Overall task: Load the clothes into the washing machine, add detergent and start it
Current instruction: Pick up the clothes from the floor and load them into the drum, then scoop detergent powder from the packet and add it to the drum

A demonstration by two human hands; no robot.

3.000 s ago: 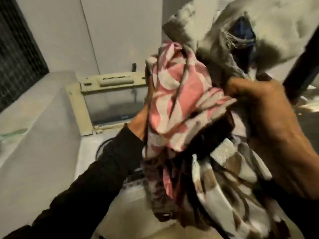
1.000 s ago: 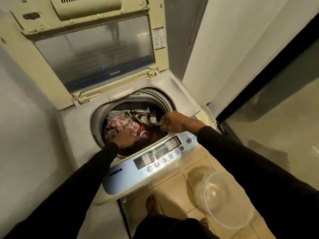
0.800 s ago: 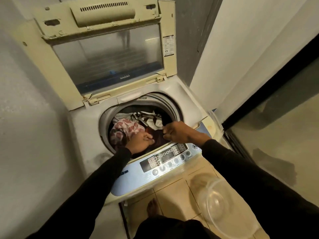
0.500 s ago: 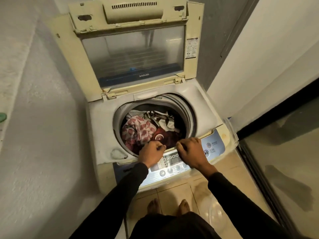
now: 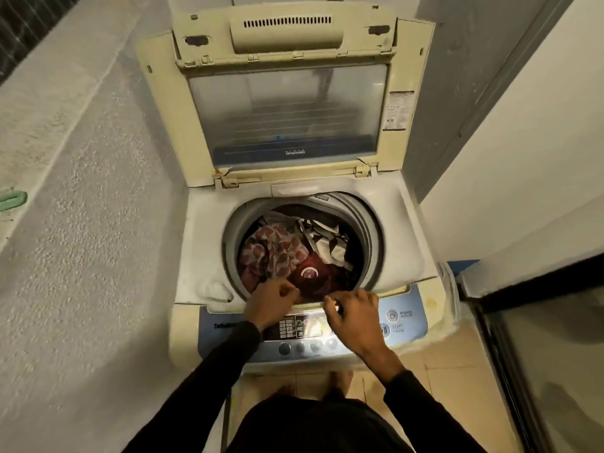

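A top-loading washing machine (image 5: pixel 209 250) stands with its lid (image 5: pixel 284 103) raised upright. In the drum lie a pink-and-white cloth (image 5: pixel 277 250), a brown-and-white cloth (image 5: pixel 327 246) and a dark red garment (image 5: pixel 310 276) with a white ring print. My left hand (image 5: pixel 271 305) sits at the drum's front rim, fingers curled, just touching the dark red garment's edge. My right hand (image 5: pixel 353 318) hovers over the control panel (image 5: pixel 405 325), fingers curled under, with nothing visible in it. Power (image 5: pixel 392 315) and start (image 5: pixel 385 330) buttons lie right of it. No detergent is in view.
A rough plastered wall with a ledge runs along the left, and a green object (image 5: pixel 11 201) lies on the ledge. White walls close the right side. A dark-framed glass door (image 5: pixel 539 354) stands at lower right. My bare feet (image 5: pixel 340 380) are on the tiled floor (image 5: pixel 451 380).
I carried a bundle of clothes to the machine and pushed it into the drum. Both hands have since drawn back out to the front rim and control panel. The clear bowl has left view.
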